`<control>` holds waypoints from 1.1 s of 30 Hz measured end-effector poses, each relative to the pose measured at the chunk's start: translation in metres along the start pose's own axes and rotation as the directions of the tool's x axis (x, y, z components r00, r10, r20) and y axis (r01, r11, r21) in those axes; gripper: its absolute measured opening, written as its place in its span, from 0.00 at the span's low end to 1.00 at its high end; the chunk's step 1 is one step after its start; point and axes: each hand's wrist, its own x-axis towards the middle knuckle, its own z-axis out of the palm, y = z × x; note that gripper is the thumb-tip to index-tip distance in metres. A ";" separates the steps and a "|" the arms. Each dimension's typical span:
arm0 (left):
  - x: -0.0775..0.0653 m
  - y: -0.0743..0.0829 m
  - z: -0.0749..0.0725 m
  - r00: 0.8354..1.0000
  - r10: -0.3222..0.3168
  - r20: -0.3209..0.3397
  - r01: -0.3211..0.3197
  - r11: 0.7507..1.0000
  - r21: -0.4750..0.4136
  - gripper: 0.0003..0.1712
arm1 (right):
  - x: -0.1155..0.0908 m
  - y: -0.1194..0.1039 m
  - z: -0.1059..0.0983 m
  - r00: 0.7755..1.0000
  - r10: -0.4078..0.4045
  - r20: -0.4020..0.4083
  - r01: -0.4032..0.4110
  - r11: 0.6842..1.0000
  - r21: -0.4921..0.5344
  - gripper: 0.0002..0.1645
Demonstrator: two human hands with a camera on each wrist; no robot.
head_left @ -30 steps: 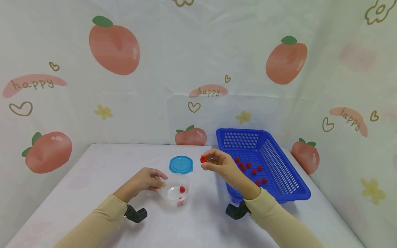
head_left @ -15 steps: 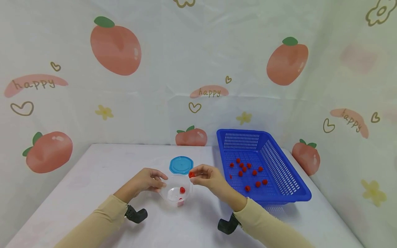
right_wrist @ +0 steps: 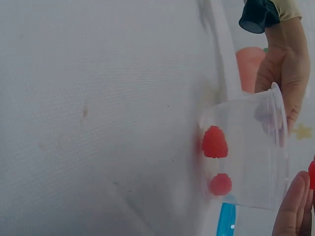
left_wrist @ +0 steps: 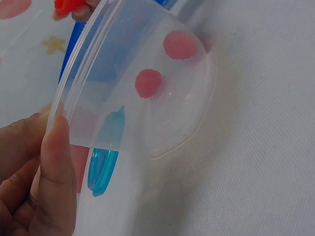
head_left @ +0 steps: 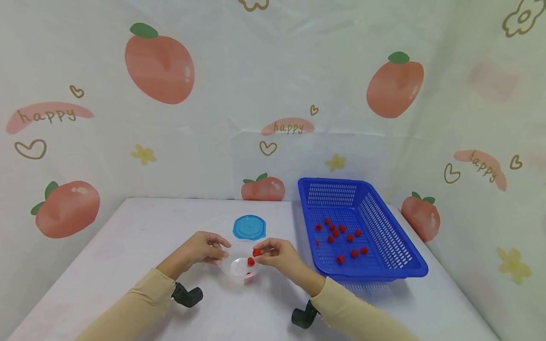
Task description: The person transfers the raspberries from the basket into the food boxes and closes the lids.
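My left hand (head_left: 204, 247) grips the rim of a clear plastic tub (head_left: 235, 269) between thumb and fingers. Two raspberries lie at the bottom of the tub; the left wrist view shows one raspberry (left_wrist: 148, 83) and another raspberry (left_wrist: 180, 44) through its wall. Over the tub's right side, my right hand (head_left: 280, 259) pinches a raspberry (head_left: 256, 252) between thumb and fingertips. That held raspberry (right_wrist: 312, 174) is partly cut off at the edge of the right wrist view, beside the tub's rim.
A blue slotted basket (head_left: 394, 273) stands to the right, with several raspberries (head_left: 350, 237) scattered on its floor. Just behind the tub, a blue lid (head_left: 249, 227) lies on the white table (head_left: 170, 213). A fruit-printed cloth (head_left: 213, 156) hangs along the back.
My right hand has moved left and down from the basket's edge with the raspberry, reaching over the tub. My left hand has stayed at the tub's rim.
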 end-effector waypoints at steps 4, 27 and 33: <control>0.000 0.000 0.000 1.000 0.008 0.013 -0.008 1.000 -0.004 0.17 | 0.002 0.005 0.001 1.000 0.005 -0.013 -0.006 1.000 -0.019 0.15; 0.000 -0.002 -0.002 0.998 0.038 0.046 -0.038 0.999 -0.009 0.20 | 0.004 0.005 0.004 1.000 -0.024 0.015 0.024 1.000 -0.008 0.15; 0.000 -0.002 -0.002 0.998 0.036 0.042 -0.036 0.999 0.001 0.20 | 0.003 0.004 0.004 1.000 -0.009 0.012 0.009 1.000 -0.017 0.15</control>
